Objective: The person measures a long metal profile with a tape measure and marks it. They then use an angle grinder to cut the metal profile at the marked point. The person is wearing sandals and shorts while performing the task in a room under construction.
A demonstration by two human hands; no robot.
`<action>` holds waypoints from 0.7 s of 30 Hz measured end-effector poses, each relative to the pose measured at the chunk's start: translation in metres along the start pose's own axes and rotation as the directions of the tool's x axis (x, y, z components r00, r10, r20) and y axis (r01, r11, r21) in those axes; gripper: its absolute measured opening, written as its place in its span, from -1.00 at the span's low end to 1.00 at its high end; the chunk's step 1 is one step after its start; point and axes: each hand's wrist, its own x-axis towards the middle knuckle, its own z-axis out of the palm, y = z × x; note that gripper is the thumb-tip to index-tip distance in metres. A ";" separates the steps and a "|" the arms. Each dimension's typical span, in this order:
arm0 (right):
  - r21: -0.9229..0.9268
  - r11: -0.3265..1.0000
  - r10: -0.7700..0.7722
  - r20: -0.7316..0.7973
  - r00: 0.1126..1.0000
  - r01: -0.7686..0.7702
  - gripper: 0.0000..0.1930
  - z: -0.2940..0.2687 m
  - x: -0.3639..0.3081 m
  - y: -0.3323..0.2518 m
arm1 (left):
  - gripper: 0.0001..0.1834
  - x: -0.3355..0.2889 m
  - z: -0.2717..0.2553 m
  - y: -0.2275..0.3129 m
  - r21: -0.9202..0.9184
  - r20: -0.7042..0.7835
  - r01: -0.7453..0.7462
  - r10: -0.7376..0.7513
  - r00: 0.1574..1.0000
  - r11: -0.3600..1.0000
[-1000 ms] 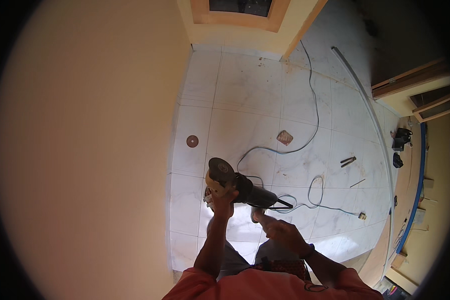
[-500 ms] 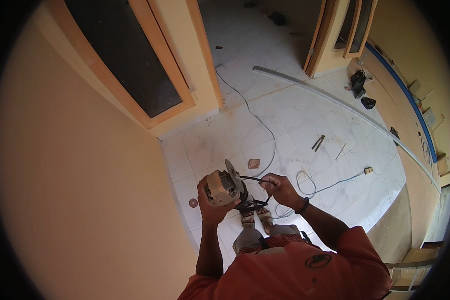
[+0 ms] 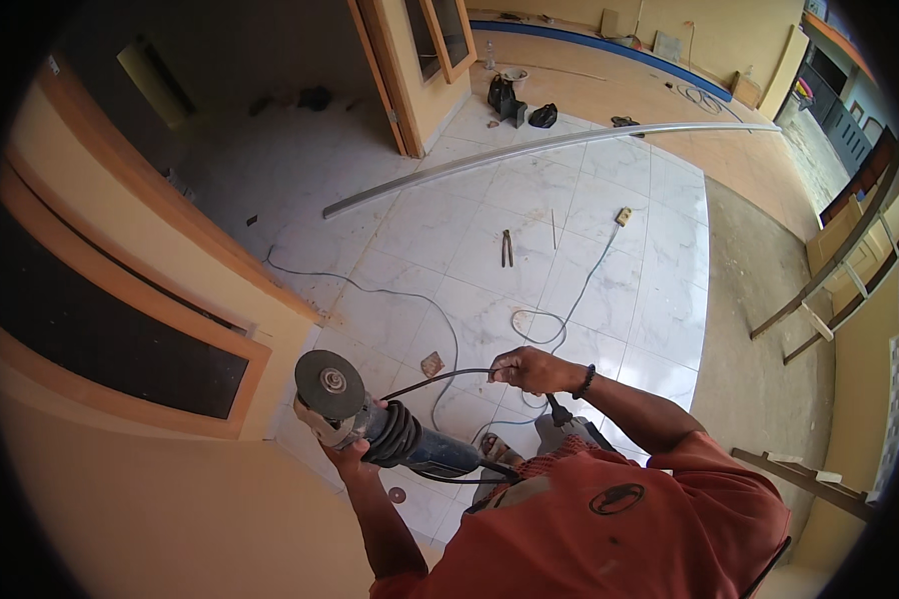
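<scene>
From my remote view, at seven o'clock the left hand (image 3: 348, 457) grasps the angle grinder (image 3: 440, 451), its disc (image 3: 315, 374) now turned toward me; at four, the right hand (image 3: 534, 369) pinches the black cord (image 3: 430, 379), now drawn clear of the disc.

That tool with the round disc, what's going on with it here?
A person's left hand supports an angle grinder near its head, where a disc is fitted. Their right hand grips the tool's black cord, part of which is wrapped around the grinder's body. On the white tiled floor lie pincers, a socket block on a thin cable and a long metal bar.
</scene>
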 end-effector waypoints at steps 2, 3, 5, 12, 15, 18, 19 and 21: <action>-0.269 0.937 -0.309 -0.336 0.890 0.224 -0.76 -0.002 0.011 0.063 | -0.10 0.005 0.028 -0.028 -0.252 0.077 0.085 -0.068 0.995 0.964; -0.322 0.926 -0.287 -0.257 0.923 0.199 -0.74 0.008 0.007 0.067 | -0.13 0.008 0.048 -0.029 -0.352 0.111 0.170 -0.139 0.984 0.920; -0.394 0.907 -0.154 0.016 0.988 0.148 -0.61 0.027 -0.008 0.062 | -0.13 0.022 0.073 -0.038 -0.378 0.039 0.218 -0.220 0.975 0.900; 0.045 0.963 -0.268 0.099 0.958 0.265 -0.53 -0.022 -0.121 0.060 | -0.17 0.077 0.131 -0.075 0.292 0.030 -0.156 0.154 0.988 0.943; 0.298 0.954 0.054 -0.310 0.949 0.043 -0.52 -0.108 -0.184 0.075 | -0.12 0.095 0.124 -0.086 0.457 0.264 -0.165 0.044 0.964 0.874; -0.014 0.968 -0.164 -0.793 0.586 0.251 -0.70 -0.165 -0.172 0.151 | -0.11 0.079 0.185 -0.118 0.119 0.241 0.244 -0.267 0.933 0.962; -0.070 0.996 -0.012 -0.726 0.687 -0.057 -0.63 -0.183 -0.182 0.132 | -0.15 0.077 0.198 -0.133 -0.015 0.284 0.382 -0.362 0.888 0.924; -0.225 0.974 -0.121 -0.563 0.818 -0.011 -0.49 -0.191 -0.170 0.153 | -0.20 0.067 0.249 -0.162 -0.233 0.259 0.411 -0.351 0.900 0.881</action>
